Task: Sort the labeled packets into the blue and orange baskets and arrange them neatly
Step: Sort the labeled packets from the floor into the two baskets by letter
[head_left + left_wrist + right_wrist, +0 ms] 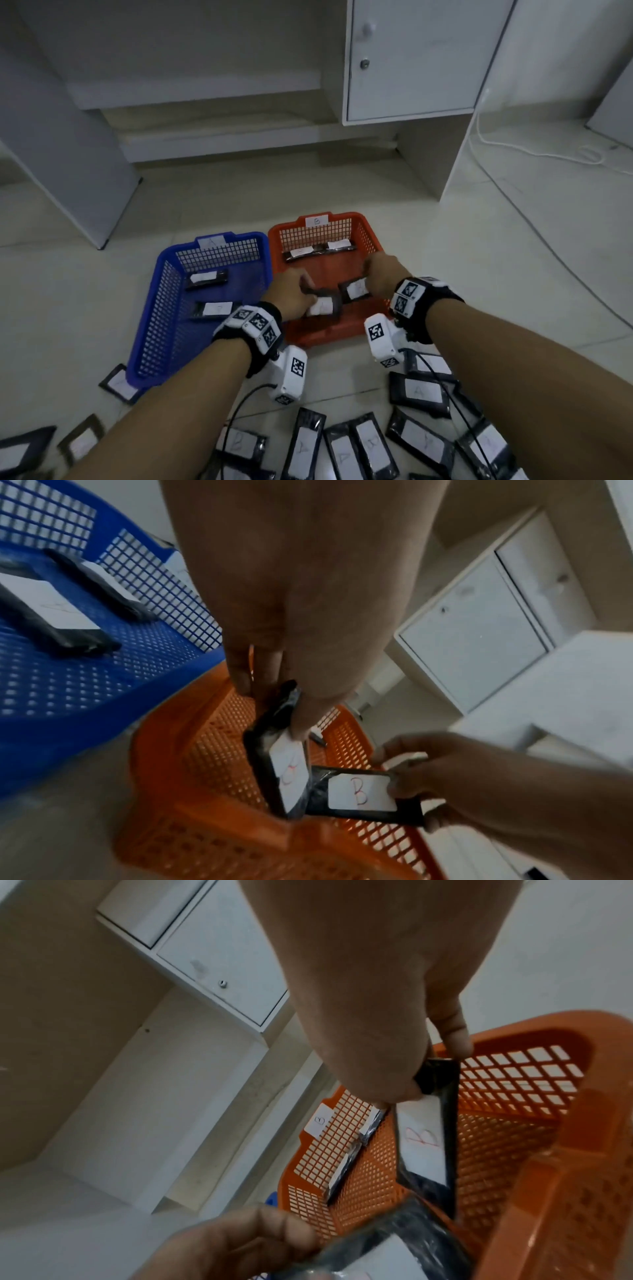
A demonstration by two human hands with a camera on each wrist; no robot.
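Both hands hover over the orange basket (368,233), tagged B. My left hand (306,294) pinches a black packet (322,305) with a white B label (291,772) by its end. My right hand (368,281) pinches a second B packet (356,289) by its top edge (424,1142), just right of the first. Both packets hang above the basket floor, nearly touching. Two more packets (320,251) lie along the orange basket's far wall. The blue basket (164,274), tagged A, holds two packets (207,279).
Several loose black packets (418,392) labelled A or B lie scattered on the tiled floor near me, one (120,383) by the blue basket's near corner. A white cabinet (411,58) and desk stand beyond the baskets. A white cable (513,147) trails at right.
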